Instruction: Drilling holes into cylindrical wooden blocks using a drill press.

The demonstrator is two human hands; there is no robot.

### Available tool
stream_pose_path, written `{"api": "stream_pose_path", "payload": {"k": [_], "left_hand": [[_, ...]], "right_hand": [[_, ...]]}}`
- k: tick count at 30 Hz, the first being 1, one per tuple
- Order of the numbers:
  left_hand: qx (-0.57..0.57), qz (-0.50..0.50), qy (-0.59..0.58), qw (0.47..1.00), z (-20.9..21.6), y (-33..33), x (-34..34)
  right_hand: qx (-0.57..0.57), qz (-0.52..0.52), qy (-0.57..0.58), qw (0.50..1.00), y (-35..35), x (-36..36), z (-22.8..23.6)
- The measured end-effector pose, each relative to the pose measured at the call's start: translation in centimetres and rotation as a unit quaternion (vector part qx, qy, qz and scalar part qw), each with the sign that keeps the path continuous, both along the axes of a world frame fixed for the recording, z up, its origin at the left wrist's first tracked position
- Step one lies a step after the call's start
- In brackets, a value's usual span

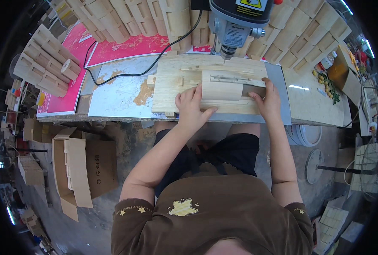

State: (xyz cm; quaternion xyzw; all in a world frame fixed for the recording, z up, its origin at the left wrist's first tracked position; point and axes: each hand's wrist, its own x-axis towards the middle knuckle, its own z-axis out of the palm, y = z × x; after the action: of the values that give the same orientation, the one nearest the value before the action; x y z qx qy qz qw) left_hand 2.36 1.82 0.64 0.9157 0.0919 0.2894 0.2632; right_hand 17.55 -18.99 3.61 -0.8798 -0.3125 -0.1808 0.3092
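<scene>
A pale, curved wooden piece (223, 91) lies on a wooden work board (167, 76), below the drill press chuck (227, 53). Along its far side runs a narrow slotted opening (231, 79). My left hand (191, 108) holds its left end, fingers against the edge and thumb stretched along the near side. At the right end, my right hand (267, 100) has its fingers on the far corner and its thumb on a grey, flat-looking part (253, 90). The chuck hangs above the board, apart from the wood.
Stacked wooden pieces with cut-outs (142, 19) line the back of the bench, with more at left (49, 63). A black cable (129, 75) crosses the bench. An open cardboard box (100, 163) stands on the floor at left; a white bucket (306, 135) sits under the bench at right.
</scene>
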Motion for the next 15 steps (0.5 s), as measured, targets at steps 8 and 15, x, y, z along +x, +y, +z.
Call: {"api": "stream_pose_path", "payload": {"k": [8, 15], "left_hand": [[-0.023, 0.036, 0.005, 0.999, -1.3, 2.8, 4.1], [-0.118, 0.014, 0.049, 0.992, -1.1, 4.9, 3.5]], "right_hand": [[-0.071, -0.065, 0.016, 0.995, 3.3, 2.5, 0.4], [-0.002, -0.029, 0.031, 0.999, 4.5, 2.2, 0.0]]}}
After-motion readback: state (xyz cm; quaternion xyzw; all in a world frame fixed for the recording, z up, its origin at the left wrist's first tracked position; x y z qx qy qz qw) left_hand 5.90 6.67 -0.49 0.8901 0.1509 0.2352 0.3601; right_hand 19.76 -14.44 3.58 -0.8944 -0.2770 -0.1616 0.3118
